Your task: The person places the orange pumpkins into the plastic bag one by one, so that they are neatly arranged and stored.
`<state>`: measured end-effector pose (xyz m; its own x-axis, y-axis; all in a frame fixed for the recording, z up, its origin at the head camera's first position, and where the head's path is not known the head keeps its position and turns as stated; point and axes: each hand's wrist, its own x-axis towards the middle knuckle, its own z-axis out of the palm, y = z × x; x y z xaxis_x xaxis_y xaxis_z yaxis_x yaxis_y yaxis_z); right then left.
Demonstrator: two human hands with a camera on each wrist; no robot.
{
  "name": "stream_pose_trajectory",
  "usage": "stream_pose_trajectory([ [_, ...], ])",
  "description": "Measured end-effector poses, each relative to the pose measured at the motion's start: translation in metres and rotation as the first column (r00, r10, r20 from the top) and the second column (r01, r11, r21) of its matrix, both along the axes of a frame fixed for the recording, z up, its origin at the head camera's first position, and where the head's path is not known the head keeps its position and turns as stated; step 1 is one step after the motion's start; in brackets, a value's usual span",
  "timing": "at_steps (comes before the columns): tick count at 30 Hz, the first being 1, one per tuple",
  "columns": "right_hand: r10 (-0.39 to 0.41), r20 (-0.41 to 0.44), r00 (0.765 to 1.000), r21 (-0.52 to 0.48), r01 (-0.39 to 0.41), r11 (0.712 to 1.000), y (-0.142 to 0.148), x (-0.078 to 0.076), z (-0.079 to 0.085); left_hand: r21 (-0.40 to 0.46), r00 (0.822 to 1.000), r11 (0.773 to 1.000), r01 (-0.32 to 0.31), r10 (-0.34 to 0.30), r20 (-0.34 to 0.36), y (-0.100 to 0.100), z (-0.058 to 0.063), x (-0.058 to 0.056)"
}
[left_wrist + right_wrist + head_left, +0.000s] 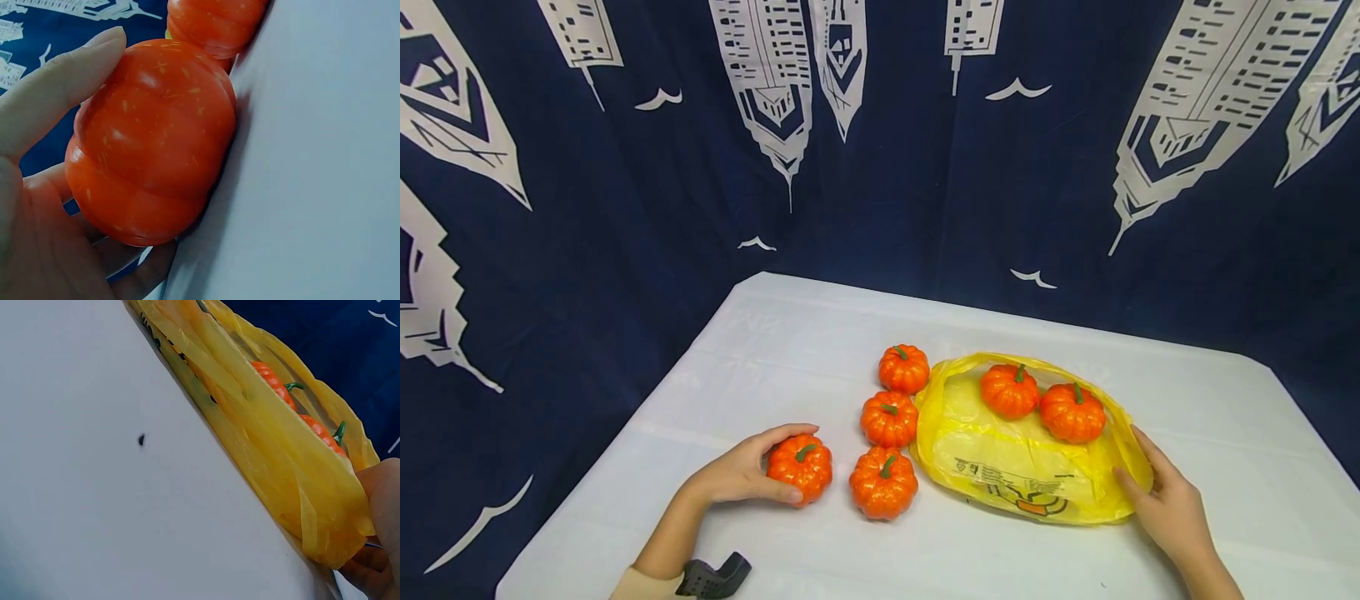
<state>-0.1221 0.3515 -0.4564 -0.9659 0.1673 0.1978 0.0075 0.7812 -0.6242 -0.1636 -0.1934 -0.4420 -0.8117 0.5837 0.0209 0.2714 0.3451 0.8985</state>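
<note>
At the left of the head view, my left hand [741, 473] grips a small orange pumpkin [800, 469] with a green stem, thumb on the near side and fingers round the far side. The left wrist view shows the same pumpkin [150, 144] low against the white tabletop. My right hand [1176, 504] pinches the right rim of a yellow plastic bag [1045, 483], holding its mouth wide. Inside it sit two pumpkins, a left one [1009, 392] and a right one [1072, 413]. In the right wrist view the bag [269, 450] partly hides them.
Between the held pumpkin and the bag, three more pumpkins stand in a column: far [903, 369], middle [889, 419] and near [883, 483]. The white table [805, 333] ends at a dark blue curtain [880, 217] with white building prints.
</note>
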Motion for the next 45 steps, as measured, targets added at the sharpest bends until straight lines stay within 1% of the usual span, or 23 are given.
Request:
stream_pose_trajectory([
  [5,-0.001,0.004,1.000,-0.002,0.001,1.000,0.000,0.001,0.001,0.005,1.000,1.000,-0.004,0.004,-0.013,0.001,0.000,0.001],
  [8,0.002,-0.001,1.000,-0.002,-0.002,1.000,0.000,0.001,0.001,0.006,1.000,1.000,-0.014,0.014,-0.001,0.001,0.000,0.002],
  [11,0.005,-0.008,1.000,-0.002,-0.005,1.000,0.000,0.001,0.001,0.011,1.000,1.000,-0.023,0.023,0.004,0.001,0.001,0.003],
  [15,0.005,-0.010,1.000,-0.004,-0.005,1.000,0.000,0.001,0.001,0.021,0.999,0.999,-0.035,0.035,-0.005,0.003,0.003,0.004],
  [19,0.003,-0.011,1.000,0.000,-0.003,1.000,0.000,0.002,0.002,0.051,0.999,0.998,-0.041,0.042,-0.024,0.005,0.008,0.003],
  [22,0.002,-0.011,1.000,0.000,-0.002,1.000,0.000,0.002,0.002,0.062,0.999,0.998,-0.033,0.035,-0.038,0.008,0.011,0.002],
  [28,0.001,-0.007,1.000,-0.006,-0.001,1.000,0.000,0.004,0.003,0.039,0.999,0.999,-0.033,0.034,-0.034,0.018,0.021,0.000],
  [32,0.002,-0.007,1.000,-0.003,-0.002,1.000,0.000,0.003,0.003,0.046,0.997,0.999,-0.014,0.017,-0.071,0.027,0.031,-0.004],
  [36,0.006,-0.018,1.000,0.001,-0.006,1.000,0.001,0.002,0.003,0.071,0.994,0.997,0.016,-0.008,-0.109,0.039,0.041,-0.011],
  [39,0.009,-0.018,1.000,-0.002,-0.009,1.000,0.001,0.002,0.003,0.075,0.993,0.996,0.043,-0.034,-0.116,0.048,0.047,-0.017],
  [45,0.006,-0.009,1.000,-0.005,-0.006,1.000,0.000,0.002,0.001,0.042,0.988,0.995,0.086,-0.080,-0.129,0.067,0.057,-0.025],
])
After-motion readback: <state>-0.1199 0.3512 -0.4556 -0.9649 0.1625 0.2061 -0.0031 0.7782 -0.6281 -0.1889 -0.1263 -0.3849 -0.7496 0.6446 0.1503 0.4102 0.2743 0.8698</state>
